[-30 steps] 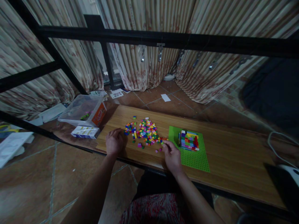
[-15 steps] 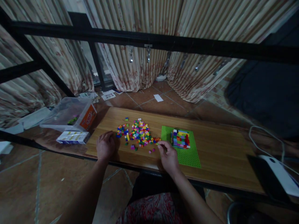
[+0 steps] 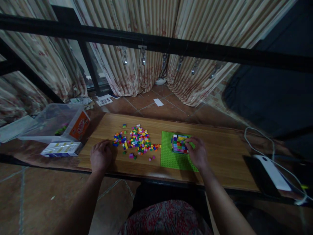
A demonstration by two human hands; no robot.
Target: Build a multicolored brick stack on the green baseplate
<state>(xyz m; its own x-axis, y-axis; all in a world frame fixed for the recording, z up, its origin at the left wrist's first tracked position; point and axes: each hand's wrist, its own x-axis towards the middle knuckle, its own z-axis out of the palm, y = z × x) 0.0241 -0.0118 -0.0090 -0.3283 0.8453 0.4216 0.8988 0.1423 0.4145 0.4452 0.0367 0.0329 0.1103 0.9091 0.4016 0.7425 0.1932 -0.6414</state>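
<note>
My right hand (image 3: 197,151) is over the right side of a small rectangular build of coloured toy bricks (image 3: 178,147). Its thumb and forefinger are pinched on a small toy brick, mostly hidden by the fingertips. The build stands on a green studded baseplate (image 3: 168,160), and the hand covers part of both. My left hand (image 3: 100,156) rests at the left of the wooden board, its fingers curled in and nothing seen in them. Between the hands lies a loose pile of small coloured bricks (image 3: 140,138), with a smaller cluster (image 3: 119,138) at its left.
A clear plastic tub (image 3: 49,125) with an orange label and a white-and-blue box (image 3: 61,148) lie beyond the left end of the wooden board (image 3: 220,156). On the right are a white device (image 3: 271,173) and a looping cable (image 3: 262,143). A black rail crosses behind.
My right hand has moved right, from the pile's right end to over the brick build. My left hand stays on the board. The whole view has shifted somewhat.
</note>
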